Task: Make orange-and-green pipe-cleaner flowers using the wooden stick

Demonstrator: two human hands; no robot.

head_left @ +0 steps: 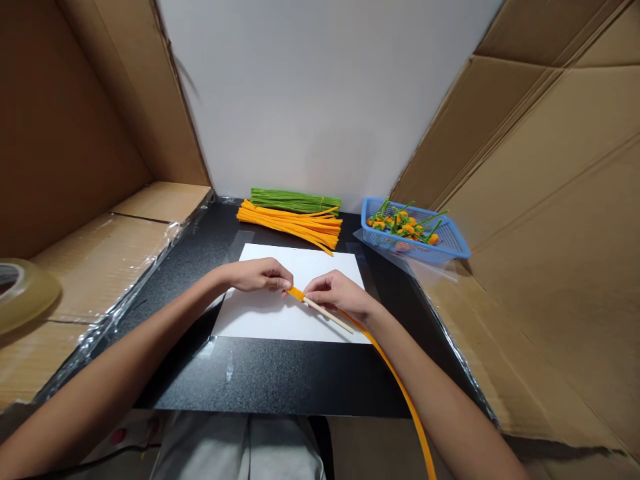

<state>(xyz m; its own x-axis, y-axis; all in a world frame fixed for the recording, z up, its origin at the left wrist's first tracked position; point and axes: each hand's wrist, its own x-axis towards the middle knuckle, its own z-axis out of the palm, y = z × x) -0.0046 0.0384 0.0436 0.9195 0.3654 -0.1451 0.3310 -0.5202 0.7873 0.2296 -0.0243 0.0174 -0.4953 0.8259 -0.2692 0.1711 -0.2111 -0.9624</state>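
Two hands close together above the paper: the left hand (257,275) curled almost shut, fingertips and thumb pinching the end of an orange pipe cleaner (296,294), and the right hand (340,295) nearly closed around the same fuzzy stem and a thin wooden stick (327,315), the exact wrap hidden behind the fingers. Such a tight, close pairing probably for steadying the soft stem against the rigid stick. Smooth, pale wood poking out toward the near right, in plain contrast to the bristly chenille pile. Long orange tail curving past the right wrist and over the near edge of the black speckled board (260,377), left loose and springy, likely just kept clear of the pinch. Under the hands, a white paper sheet (250,320), flat and matte, with clear tape strips (229,367) at its edges, presumably against sliding. Past the far edge, a loose sheaf of orange pipe cleaners (290,223) beside a tighter bundle of green pipe cleaners (295,200), both within easy reach. Far right, a blue plastic basket (450,250) with perforated walls, full of orange-and-green pipe-cleaner flowers (405,228). Off to the left, a roll of clear packing tape (25,295) on the cardboard lining (525,200), which walls in both sides of the bench.
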